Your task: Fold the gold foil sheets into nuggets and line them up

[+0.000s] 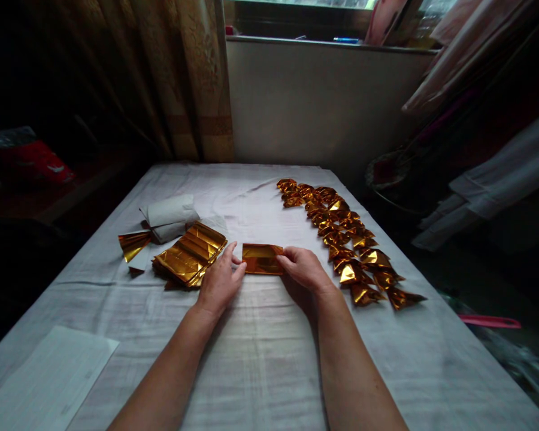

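Note:
A small gold foil sheet (261, 258) lies folded on the white cloth-covered table (260, 353). My left hand (219, 280) pinches its left edge and my right hand (302, 267) pinches its right edge. Just left of my left hand rests a stack of flat gold foil sheets (189, 254). To the right of my right hand runs a long row of several folded gold foil pieces (347, 239), reaching toward the far edge of the table.
A white folded packet (168, 217) and a loose gold piece (133, 243) lie at the left. White paper (49, 377) sits at the near left corner. A curtain (179, 78) and wall stand behind; clothes (489, 137) hang at the right.

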The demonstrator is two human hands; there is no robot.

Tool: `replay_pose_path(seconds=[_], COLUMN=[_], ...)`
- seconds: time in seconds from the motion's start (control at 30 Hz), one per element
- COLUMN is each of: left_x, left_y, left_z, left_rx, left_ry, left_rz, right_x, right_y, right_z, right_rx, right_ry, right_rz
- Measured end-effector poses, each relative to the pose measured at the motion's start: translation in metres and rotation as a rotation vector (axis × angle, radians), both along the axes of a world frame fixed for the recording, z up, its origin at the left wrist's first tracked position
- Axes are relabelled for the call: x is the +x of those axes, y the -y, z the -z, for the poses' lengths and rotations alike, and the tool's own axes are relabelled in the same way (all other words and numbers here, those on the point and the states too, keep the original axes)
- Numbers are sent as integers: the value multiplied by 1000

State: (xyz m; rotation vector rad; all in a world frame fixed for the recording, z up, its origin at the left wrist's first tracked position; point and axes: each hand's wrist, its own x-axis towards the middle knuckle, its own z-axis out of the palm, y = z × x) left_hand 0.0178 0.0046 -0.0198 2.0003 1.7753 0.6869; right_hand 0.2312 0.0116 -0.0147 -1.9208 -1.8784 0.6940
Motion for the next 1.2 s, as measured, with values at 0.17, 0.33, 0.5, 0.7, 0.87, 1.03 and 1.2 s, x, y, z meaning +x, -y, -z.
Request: replay_pose_path(seconds=[0.17, 0.33, 0.5, 0.7, 0.87, 1.03, 1.2], left_x=[8, 17, 17, 16, 16, 14, 5], left_y=[8, 15, 16, 17, 18, 19, 23], left_z=[4, 17, 22, 25, 26, 24, 20], left_rx=[355, 312, 215, 200, 157, 100, 52], left_ry=[-193, -342, -370, -396, -415, -446, -498], left_rz=[229, 501, 513, 496, 499, 521, 532], right_x=[-2, -3, -4, -9, -12, -12, -17], right_y=[0, 0, 1, 1, 0, 3, 8], right_z=[1, 0, -1, -2, 1, 1, -7], right_rx=[-6, -11, -13, 46, -29, -67, -88], right_ry=[90, 143, 137, 99, 71, 61, 111], right_rz=[5, 32, 92, 144, 28, 0, 5])
